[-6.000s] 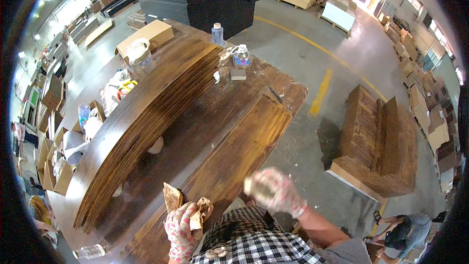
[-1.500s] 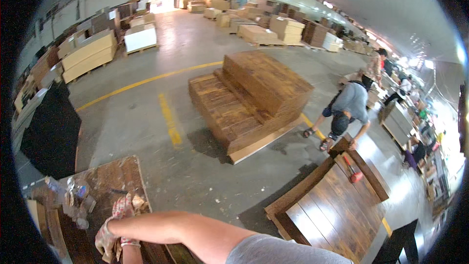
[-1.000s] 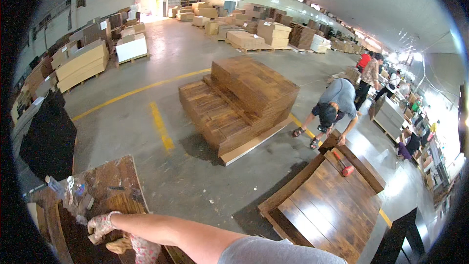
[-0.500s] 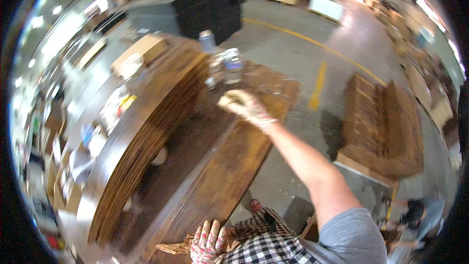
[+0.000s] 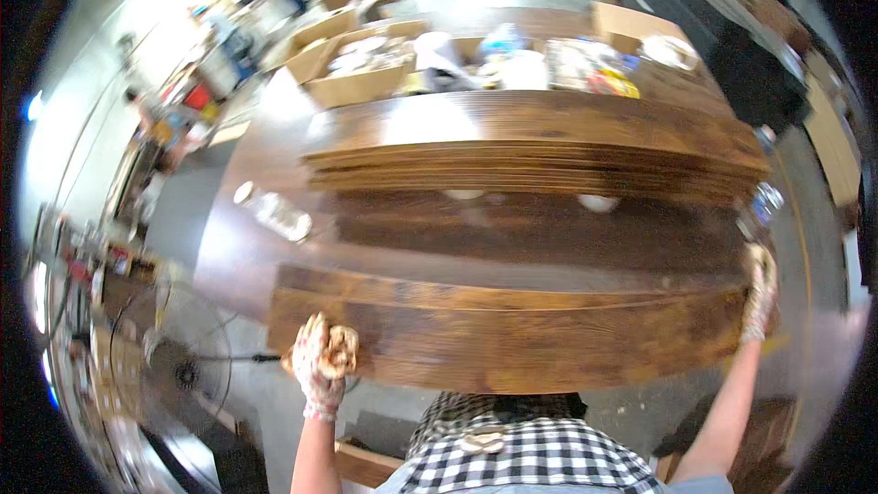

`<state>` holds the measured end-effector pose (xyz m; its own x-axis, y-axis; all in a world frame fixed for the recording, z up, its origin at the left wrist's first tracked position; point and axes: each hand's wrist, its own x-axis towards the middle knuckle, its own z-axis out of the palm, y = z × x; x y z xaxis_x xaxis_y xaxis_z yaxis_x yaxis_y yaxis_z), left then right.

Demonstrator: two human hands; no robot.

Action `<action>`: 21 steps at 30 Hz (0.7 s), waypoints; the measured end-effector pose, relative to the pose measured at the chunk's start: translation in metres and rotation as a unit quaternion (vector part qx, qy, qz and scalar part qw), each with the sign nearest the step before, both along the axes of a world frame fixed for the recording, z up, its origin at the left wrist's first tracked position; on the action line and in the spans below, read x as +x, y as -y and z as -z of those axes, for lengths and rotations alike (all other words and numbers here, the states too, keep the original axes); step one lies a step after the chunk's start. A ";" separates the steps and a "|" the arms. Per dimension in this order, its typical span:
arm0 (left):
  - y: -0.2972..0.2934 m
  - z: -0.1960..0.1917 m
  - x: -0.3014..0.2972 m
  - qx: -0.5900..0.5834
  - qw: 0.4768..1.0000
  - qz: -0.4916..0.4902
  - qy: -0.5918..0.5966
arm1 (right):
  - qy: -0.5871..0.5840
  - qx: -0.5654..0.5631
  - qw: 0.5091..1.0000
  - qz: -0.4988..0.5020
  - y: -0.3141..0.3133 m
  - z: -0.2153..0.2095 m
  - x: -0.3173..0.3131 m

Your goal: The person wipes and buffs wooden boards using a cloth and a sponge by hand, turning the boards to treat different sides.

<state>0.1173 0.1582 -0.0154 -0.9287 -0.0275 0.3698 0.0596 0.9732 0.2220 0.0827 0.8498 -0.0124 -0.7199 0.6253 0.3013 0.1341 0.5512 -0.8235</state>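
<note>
A long wood-grain board [image 5: 512,338] lies along the near edge of a brown table, with another similar board showing along its far side. My left hand [image 5: 315,357], in a stained patterned glove, presses on the board's left end, fingers bent around a crumpled brown cloth [image 5: 340,354]. Out at the right end is my right hand [image 5: 759,285], gloved too, with fingers curled against the board's edge. Whatever may be inside that curl is hidden. Beyond the boards rises a stack of similar brown boards [image 5: 540,160], propped on white round supports [image 5: 599,204].
A clear bottle [image 5: 274,212] lies on the table [image 5: 238,247] at left. Bottles [image 5: 764,201] stand at the right end. Open cardboard boxes [image 5: 361,78] and plastic bags sit behind the stack. A floor fan [image 5: 186,372] is at lower left; people work far left.
My view has swung left, so the boards now lie crosswise before me. My left hand, earlier flat with fingers stretched over the cloth, is now bent around it. My right hand stays near the bottles.
</note>
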 end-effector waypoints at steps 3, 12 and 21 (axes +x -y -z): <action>0.060 0.012 -0.020 0.068 0.994 -0.025 -0.083 | -0.018 0.000 0.999 0.030 -0.035 0.008 0.006; 0.152 0.059 -0.002 0.666 0.692 -0.155 -0.231 | -0.054 -0.096 0.963 -0.244 0.242 -0.024 -0.096; 0.085 0.087 0.062 0.721 0.662 -0.185 -0.084 | -0.113 0.129 0.698 -0.696 0.585 -0.037 -0.145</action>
<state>0.1794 0.0735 -0.1026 -0.7097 -0.6779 -0.1920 0.0178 -0.2897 0.9570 -0.0618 0.2651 0.0247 -0.4915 -0.7275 0.4788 -0.7962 0.1526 -0.5855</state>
